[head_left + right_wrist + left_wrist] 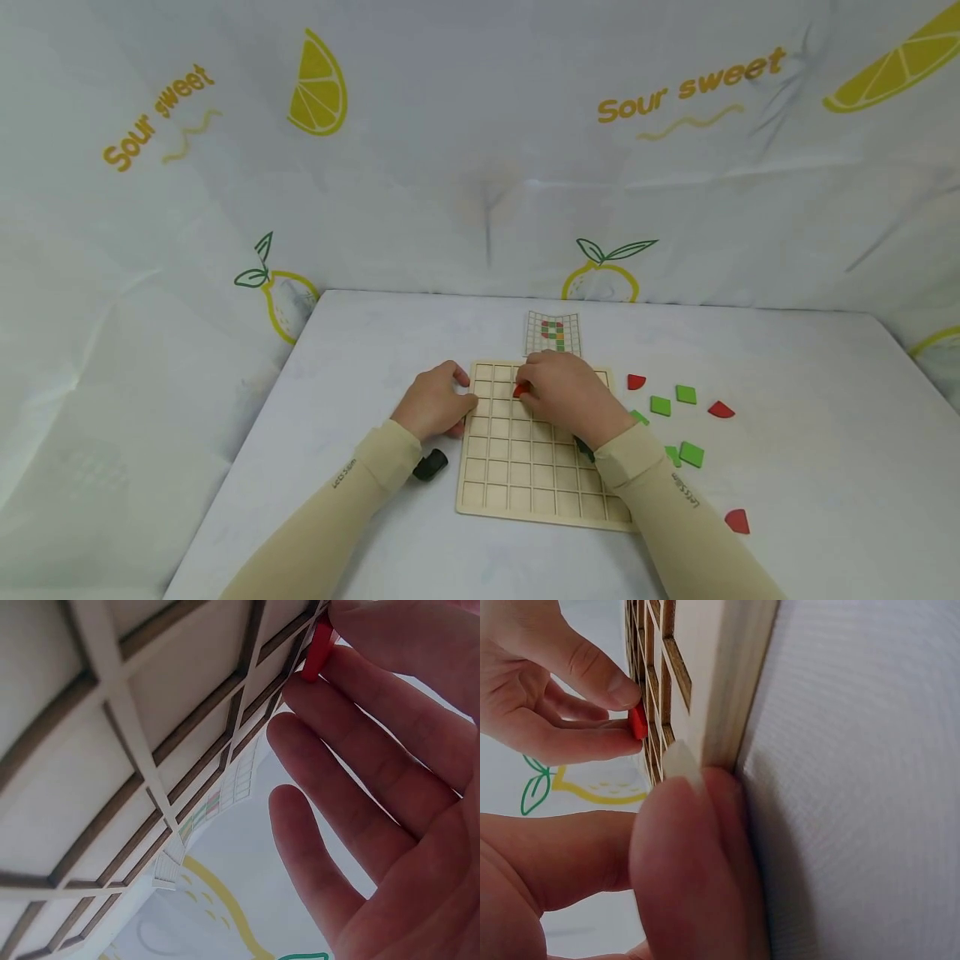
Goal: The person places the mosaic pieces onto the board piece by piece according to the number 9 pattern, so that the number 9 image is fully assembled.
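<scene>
A square wooden grid board (510,475) lies on the table. At its left edge, my left hand (435,404) holds the rim, with the thumb (694,862) right at the frame in the left wrist view. My right hand (562,387) is over the upper part of the board and pinches a small red piece (521,390) between thumb and fingertips. In the right wrist view, the red piece (319,649) stands on edge close against the grid, and the other fingers are spread out. The right hand and forearm hide some of the board's right side.
Behind the board lies a pattern card (534,337) with a coloured grid design. Right of the board are scattered green square tiles (692,454) and red quarter-round pieces (722,409). A black object (431,465) sits by the left wrist.
</scene>
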Demonstrator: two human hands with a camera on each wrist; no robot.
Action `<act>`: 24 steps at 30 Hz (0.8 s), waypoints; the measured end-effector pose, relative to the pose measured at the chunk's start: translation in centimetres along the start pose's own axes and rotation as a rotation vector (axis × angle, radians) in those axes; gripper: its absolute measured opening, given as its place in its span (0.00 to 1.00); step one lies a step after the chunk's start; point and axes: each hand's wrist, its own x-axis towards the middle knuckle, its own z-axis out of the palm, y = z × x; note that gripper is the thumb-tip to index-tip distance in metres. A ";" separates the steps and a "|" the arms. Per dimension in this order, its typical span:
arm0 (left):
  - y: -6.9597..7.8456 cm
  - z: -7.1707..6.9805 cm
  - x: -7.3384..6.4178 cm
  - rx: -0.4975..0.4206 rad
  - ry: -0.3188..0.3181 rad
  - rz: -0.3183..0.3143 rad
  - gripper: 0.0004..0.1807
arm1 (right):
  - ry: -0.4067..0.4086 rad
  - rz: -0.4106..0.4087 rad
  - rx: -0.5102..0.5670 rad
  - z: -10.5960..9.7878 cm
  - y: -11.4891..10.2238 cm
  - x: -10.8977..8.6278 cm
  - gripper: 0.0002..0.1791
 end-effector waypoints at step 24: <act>0.1 0.1 -0.1 0.012 0.004 -0.002 0.14 | -0.001 0.008 0.000 0.1 -0.2 0.0 0.03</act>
